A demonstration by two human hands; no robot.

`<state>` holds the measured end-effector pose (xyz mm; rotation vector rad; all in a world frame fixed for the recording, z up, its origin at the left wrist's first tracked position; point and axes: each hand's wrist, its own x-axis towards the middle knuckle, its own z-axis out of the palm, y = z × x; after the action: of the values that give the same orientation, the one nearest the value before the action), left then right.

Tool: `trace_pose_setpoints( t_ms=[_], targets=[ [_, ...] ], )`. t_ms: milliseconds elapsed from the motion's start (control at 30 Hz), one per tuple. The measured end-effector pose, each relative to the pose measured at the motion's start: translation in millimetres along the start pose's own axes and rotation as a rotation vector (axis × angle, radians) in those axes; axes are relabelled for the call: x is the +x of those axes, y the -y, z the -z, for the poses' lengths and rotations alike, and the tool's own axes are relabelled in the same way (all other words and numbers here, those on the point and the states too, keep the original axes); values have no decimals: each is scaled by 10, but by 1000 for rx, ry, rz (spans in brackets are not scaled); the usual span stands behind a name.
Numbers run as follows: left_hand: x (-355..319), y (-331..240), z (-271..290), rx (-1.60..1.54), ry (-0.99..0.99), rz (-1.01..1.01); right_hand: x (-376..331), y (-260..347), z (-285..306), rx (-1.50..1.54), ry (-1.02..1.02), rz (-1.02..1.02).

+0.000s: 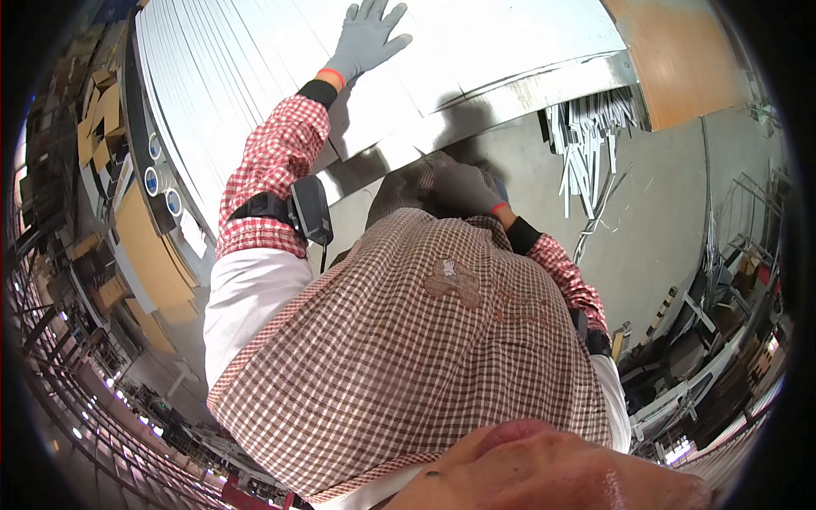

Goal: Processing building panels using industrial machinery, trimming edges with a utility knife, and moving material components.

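Note:
My left hand [365, 41], in a grey glove, is open with its fingers spread. It lies over the white boards [280, 51], which cover the worktop in front of me. Close to my waist, my right hand [466, 189], also gloved in grey, rests against my checked apron [425, 289]. Shadow darkens its fingers, and I cannot tell if anything is in them. Between that hand and the boards runs the pale front edge of the worktop [527, 92].
Narrow white strips [586, 127] stick out below the worktop on the right, beside a brown board [680, 59]. Rolls of tape [159, 180] sit at the left edge. Cardboard boxes [100, 119] stand further left. A metal rack with scrap lies at far right.

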<state>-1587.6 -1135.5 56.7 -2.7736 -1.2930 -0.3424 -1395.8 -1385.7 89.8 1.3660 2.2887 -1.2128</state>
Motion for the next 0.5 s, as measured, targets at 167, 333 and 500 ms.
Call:
trace_pose_setpoints(
  t_ms=[167,333,500],
  targets=[
    [9,-55,106,-101,117,72,-147,375,190,114,-334,63],
    [33,-61,110,-71,97,33,268,432,-75,0,-463,13],
    [-12,-24,31,-101,38,17,207,530,-132,52,-290,-21]
  ],
)
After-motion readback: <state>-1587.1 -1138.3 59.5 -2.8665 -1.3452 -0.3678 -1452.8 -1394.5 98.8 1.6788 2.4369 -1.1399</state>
